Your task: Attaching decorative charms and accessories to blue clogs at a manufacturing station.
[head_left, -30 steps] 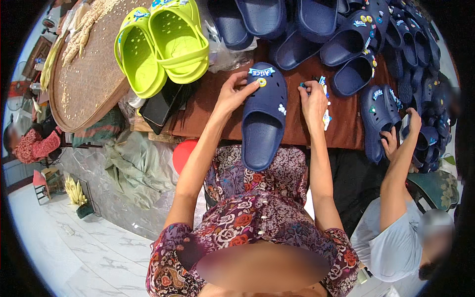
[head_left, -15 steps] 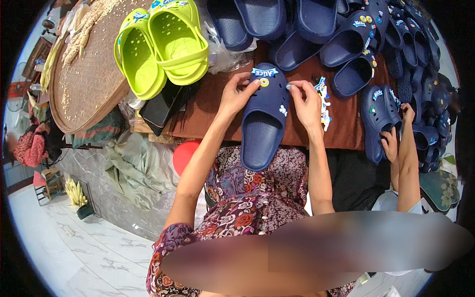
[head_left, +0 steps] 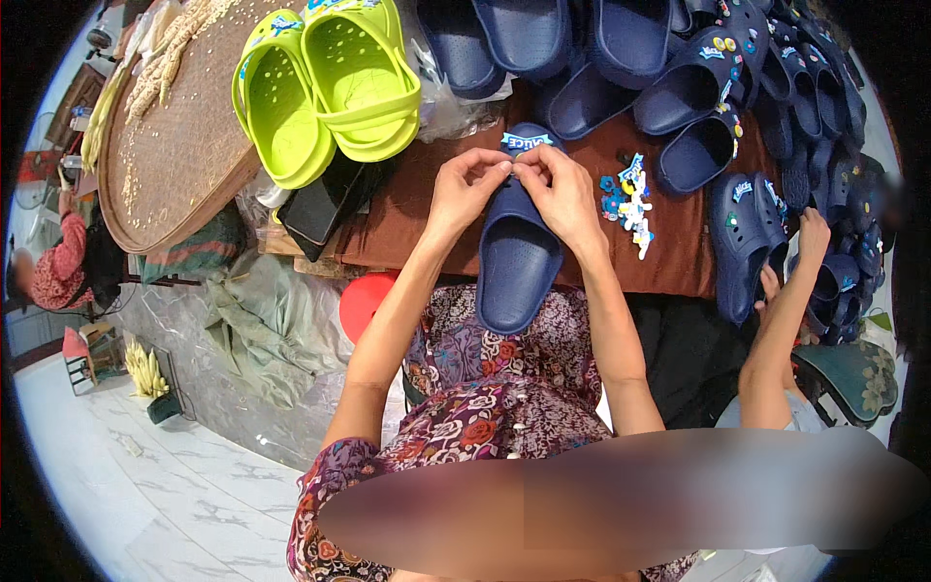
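Note:
A navy clog [head_left: 520, 257] lies toe-away at the table's front edge, its heel end jutting out over my lap. A white-and-blue lettered charm [head_left: 527, 142] sits near its toe. Just below that charm, the thumb and fingertips of my left hand [head_left: 467, 194] and my right hand [head_left: 562, 199] meet in a pinch over the clog's upper. Something small and pale, seemingly a shoe charm, is between the fingertips, mostly hidden by them. Loose charms [head_left: 635, 209], white, blue and yellow, lie in a cluster right of my right hand.
Lime-green clogs [head_left: 364, 87] stand at the left beside a black phone [head_left: 325, 209] and a round woven tray [head_left: 179, 145]. More navy clogs [head_left: 621, 39] pile along the back and right. A co-worker's hands [head_left: 810, 238] are by a navy pair [head_left: 745, 247] at the right.
My right hand has moved left from the clog's side to meet my left fingertips, carrying a small pale charm. Loose blue charms once hidden behind it now show. The co-worker's hands have shifted.

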The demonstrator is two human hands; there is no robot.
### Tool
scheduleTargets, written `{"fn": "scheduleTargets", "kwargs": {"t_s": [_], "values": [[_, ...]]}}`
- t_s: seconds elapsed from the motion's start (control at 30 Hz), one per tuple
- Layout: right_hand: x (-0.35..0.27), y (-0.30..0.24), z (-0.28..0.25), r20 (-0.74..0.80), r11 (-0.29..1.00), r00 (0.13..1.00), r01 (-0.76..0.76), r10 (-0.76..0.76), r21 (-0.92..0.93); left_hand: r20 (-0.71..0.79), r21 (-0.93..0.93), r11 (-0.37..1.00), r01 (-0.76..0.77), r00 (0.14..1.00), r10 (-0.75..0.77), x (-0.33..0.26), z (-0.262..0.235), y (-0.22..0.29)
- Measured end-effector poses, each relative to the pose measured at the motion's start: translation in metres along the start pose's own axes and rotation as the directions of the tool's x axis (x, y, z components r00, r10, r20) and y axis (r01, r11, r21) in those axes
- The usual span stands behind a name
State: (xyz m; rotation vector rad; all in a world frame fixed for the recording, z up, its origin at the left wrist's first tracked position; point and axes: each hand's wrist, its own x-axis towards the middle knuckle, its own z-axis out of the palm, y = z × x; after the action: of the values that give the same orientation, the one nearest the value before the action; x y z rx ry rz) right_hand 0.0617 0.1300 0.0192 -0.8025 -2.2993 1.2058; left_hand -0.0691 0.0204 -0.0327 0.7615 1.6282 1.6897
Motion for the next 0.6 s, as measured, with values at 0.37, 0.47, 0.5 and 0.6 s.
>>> {"fn": "scheduleTargets", "kwargs": {"t_s": [0.37, 0.47, 0.5, 0.6], "values": [[-0.027, 0.000, -0.010, -0.118, 1.000, 0.993, 0.001, -0.002, -0.004, 0.139, -0.033, 0.981, 0.190, 0.973, -0.184, 0.009, -0.004, 0.007], [-0.033, 0.007, -0.007, -0.166, 1.000, 0.986, -0.022, 0.022, 0.001, 0.180, -0.036, 0.948, 0.317, 0.935, -0.306, 0.015, -0.007, 0.016], [-0.034, 0.009, -0.005, -0.167, 1.000, 0.986, -0.023, 0.023, 0.000, 0.181, -0.036, 0.947, 0.318, 0.934, -0.307, 0.016, -0.009, 0.015], [-0.034, 0.012, 0.002, -0.206, 0.999, 0.978, -0.018, 0.025, 0.038, 0.222, -0.057, 0.938, 0.341, 0.921, -0.322, 0.021, -0.012, 0.011]]}}
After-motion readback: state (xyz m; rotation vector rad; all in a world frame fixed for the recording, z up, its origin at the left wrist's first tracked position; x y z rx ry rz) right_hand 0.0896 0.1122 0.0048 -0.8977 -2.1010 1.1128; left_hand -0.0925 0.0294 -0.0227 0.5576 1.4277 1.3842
